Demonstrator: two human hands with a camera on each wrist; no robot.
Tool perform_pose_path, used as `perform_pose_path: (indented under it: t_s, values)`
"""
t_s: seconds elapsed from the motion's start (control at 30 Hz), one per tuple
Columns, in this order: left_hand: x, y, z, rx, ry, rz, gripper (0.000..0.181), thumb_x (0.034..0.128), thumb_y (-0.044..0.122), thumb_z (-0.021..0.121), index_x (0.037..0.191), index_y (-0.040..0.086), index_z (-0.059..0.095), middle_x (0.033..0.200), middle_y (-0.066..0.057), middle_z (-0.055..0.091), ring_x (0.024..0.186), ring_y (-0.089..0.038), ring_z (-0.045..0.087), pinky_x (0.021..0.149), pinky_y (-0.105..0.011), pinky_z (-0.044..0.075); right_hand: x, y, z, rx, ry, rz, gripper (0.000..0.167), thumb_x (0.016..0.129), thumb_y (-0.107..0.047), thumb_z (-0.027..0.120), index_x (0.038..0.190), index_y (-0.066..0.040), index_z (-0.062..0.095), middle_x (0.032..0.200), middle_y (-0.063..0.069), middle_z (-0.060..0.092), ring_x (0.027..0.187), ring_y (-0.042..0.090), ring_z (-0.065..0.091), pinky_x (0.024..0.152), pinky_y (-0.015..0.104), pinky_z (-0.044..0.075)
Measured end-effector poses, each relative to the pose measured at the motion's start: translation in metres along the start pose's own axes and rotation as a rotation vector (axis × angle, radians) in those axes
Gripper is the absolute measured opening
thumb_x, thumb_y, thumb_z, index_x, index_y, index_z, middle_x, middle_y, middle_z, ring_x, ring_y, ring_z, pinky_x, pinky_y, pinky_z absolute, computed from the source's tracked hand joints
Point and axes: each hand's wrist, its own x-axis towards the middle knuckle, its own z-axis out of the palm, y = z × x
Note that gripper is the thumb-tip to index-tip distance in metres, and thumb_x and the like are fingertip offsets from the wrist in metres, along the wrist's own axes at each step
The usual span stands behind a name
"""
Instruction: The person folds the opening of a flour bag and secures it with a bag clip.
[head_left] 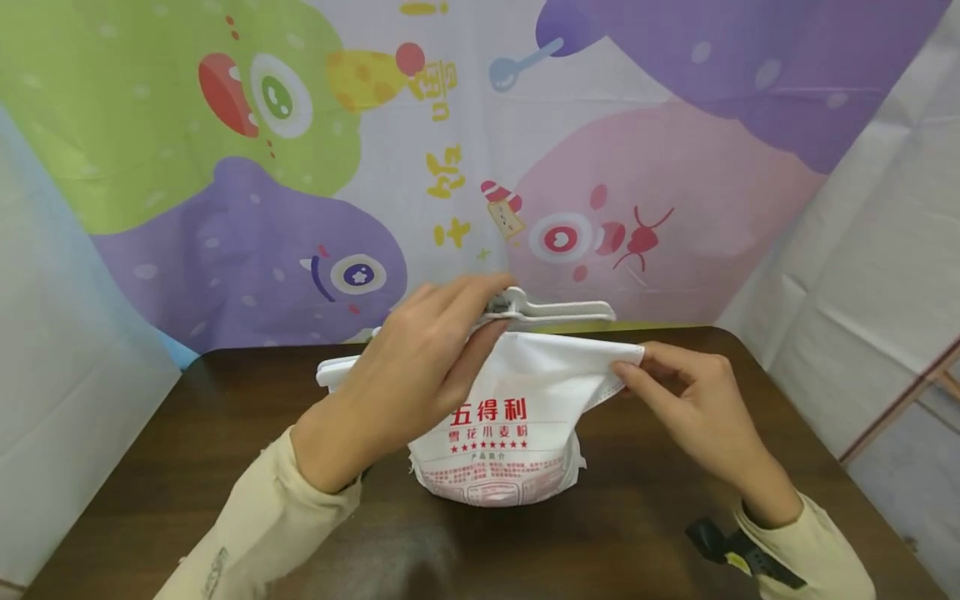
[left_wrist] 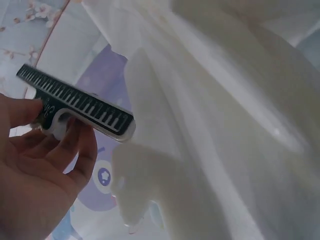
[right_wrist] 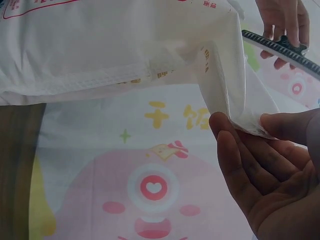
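Observation:
A white flour bag [head_left: 555, 367] with red printing stands on the table, its bottom rounded. My left hand [head_left: 412, 358] pinches a sealing clip [head_left: 570, 312] between thumb and fingers just above the bag's top edge. In the left wrist view the clip [left_wrist: 80, 102] shows a dark face with white tick marks, apart from the bag. With thumb and fingers, my right hand [head_left: 690, 408] grips the bag's top right corner, pulled out to the right. A white bar-like piece [head_left: 333, 369] pokes out left of the bag, partly hidden behind my left hand.
The dark wooden table [head_left: 262, 517] spreads around the bag. Behind it hangs a cloth backdrop [head_left: 480, 167] with cartoon figures. A watch-like black band [head_left: 757, 562] sits at my right sleeve.

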Motion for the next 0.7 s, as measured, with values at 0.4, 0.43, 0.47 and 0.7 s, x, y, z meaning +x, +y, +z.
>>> perform_pose_path:
  t_s: [0.4, 0.43, 0.47, 0.7]
  values:
    - [0.008, -0.011, 0.002, 0.063, -0.101, 0.062, 0.025, 0.0931, 0.016, 0.072, 0.114, 0.004, 0.065, 0.088, 0.001, 0.071, 0.080, -0.016, 0.066, 0.082, -0.034, 0.048, -0.001, 0.001, 0.000, 0.029, -0.008, -0.015, 0.018, 0.085, 0.005, 0.074, 0.094, -0.011, 0.075, 0.080, -0.003, 0.072, 0.067, 0.007, 0.066, 0.060, 0.018, 0.054]
    - [0.008, -0.012, 0.002, 0.055, -0.108, 0.056, 0.025, 0.0933, 0.017, 0.071, 0.114, 0.005, 0.064, 0.087, 0.002, 0.071, 0.080, -0.016, 0.066, 0.082, -0.034, 0.049, 0.000, 0.001, 0.000, 0.034, -0.009, -0.014, 0.017, 0.086, 0.005, 0.074, 0.093, -0.011, 0.075, 0.079, -0.003, 0.072, 0.067, 0.007, 0.066, 0.060, 0.018, 0.054]
    - [0.009, -0.012, 0.002, 0.046, -0.111, 0.050, 0.026, 0.0934, 0.017, 0.071, 0.115, 0.005, 0.064, 0.086, 0.003, 0.071, 0.080, -0.017, 0.066, 0.082, -0.035, 0.050, 0.000, 0.001, 0.000, 0.037, -0.009, -0.012, 0.017, 0.086, 0.005, 0.074, 0.093, -0.010, 0.075, 0.079, -0.003, 0.073, 0.067, 0.007, 0.066, 0.060, 0.018, 0.054]
    - [0.012, -0.013, 0.008, 0.013, -0.049, 0.084, 0.027, 0.0933, 0.014, 0.071, 0.117, 0.003, 0.064, 0.088, 0.001, 0.072, 0.080, -0.022, 0.066, 0.075, -0.036, 0.054, -0.001, 0.002, 0.000, 0.035, -0.006, 0.006, 0.015, 0.087, 0.003, 0.073, 0.093, -0.010, 0.075, 0.080, -0.002, 0.073, 0.067, 0.006, 0.067, 0.058, 0.020, 0.054]
